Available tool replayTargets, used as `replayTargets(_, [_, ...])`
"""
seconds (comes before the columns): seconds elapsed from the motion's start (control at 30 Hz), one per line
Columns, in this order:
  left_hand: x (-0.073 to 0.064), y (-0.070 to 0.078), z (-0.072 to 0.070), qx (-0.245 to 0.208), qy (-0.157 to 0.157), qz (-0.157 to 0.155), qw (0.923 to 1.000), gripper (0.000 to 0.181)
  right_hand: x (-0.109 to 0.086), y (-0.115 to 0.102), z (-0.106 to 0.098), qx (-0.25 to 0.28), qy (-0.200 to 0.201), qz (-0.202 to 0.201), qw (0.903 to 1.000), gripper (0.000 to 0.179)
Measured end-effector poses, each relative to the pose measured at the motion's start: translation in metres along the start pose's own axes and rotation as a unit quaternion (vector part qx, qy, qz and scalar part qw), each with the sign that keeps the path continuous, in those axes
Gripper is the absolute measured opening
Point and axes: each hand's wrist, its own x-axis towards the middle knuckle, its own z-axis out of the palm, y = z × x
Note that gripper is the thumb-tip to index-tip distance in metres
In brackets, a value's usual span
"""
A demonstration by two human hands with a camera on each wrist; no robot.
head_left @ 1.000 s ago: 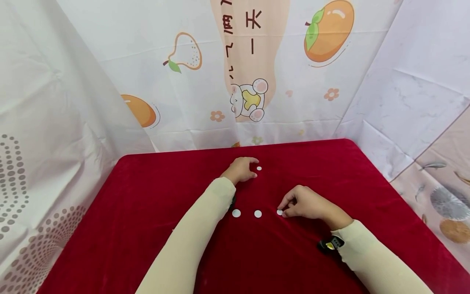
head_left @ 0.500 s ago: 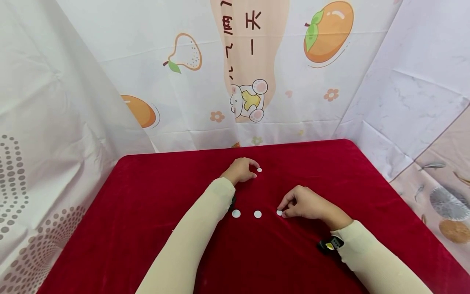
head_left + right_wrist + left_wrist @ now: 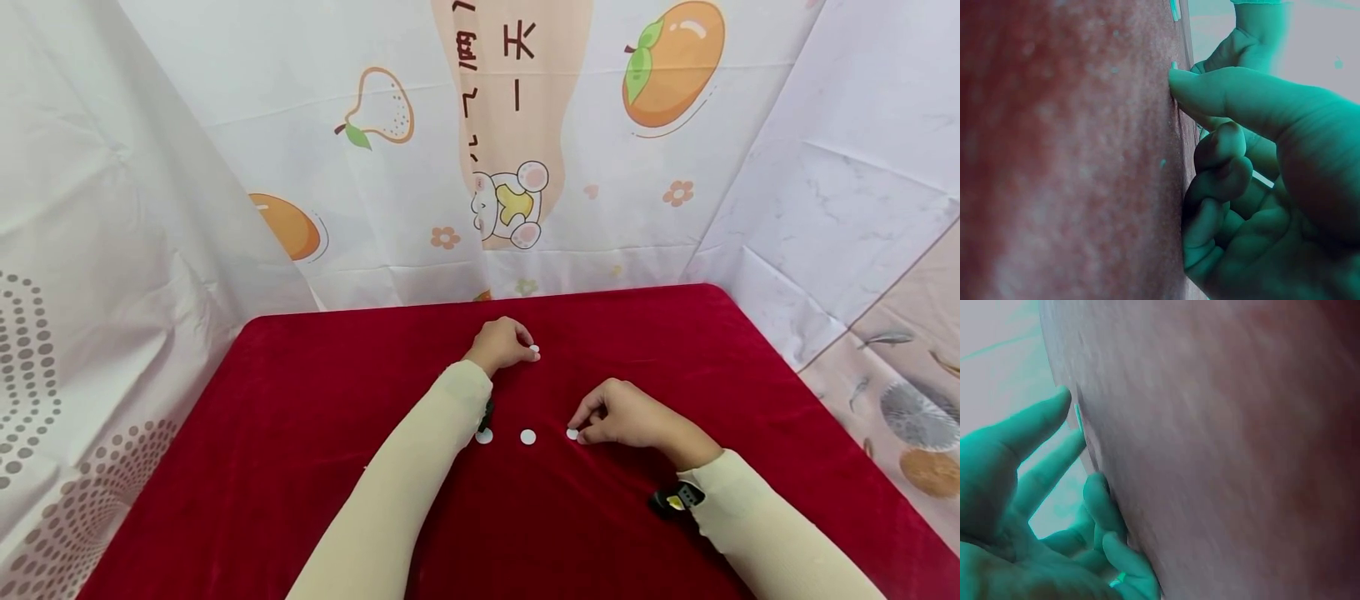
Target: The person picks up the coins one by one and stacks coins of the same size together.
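Toward the far side of the red cloth, my left hand [image 3: 500,344] has thumb and index finger at opposite edges of a small white disc [image 3: 535,348], pinching it. The left wrist view shows this disc [image 3: 1078,415] edge-on between those fingertips. Nearer and to the right, my right hand [image 3: 626,414] pinches another white disc [image 3: 572,434] against the cloth, its other fingers curled under. A middle white disc [image 3: 528,437] lies flat to the left of it. Farther left is one more white disc [image 3: 484,437], its upper edge partly covered by the left wrist's camera.
A red velvet cloth [image 3: 315,433] covers the table. Behind it hangs a white curtain [image 3: 300,125] printed with fruit, and pale curtains close off both sides. Black wrist cameras sit at the sleeves; the left forearm stretches across the table's middle.
My left hand's thumb and index finger have closed in on the far disc, and the left forearm has shifted slightly right. The right hand has stayed in place on its disc.
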Motion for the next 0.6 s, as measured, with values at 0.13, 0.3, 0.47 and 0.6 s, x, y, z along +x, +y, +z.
replayTargets(0.13, [-0.0022,0.0062,0.001,0.014,0.019,-0.012,0.9996,0.014,-0.0005,-0.0011,-0.0002,-0.004,0.003,0.001,1.0,0.016])
replayTargets(0.3, [-0.0022,0.0101,0.0031,0.035,0.03,-0.029,0.9985,0.011,-0.0012,-0.0028,-0.0003,-0.006,0.006,0.0,1.0,0.017])
replayTargets(0.47, [0.0005,0.01,0.0052,0.036,0.04,-0.036,0.9979,0.011,-0.0006,-0.0025,-0.0001,-0.008,0.007,-0.001,0.9999,0.018])
replayTargets(0.6, [0.0018,0.0095,0.0058,0.034,0.043,-0.036,0.9978,0.012,-0.0003,-0.0019,0.0002,-0.007,0.007,0.0,0.9999,0.018])
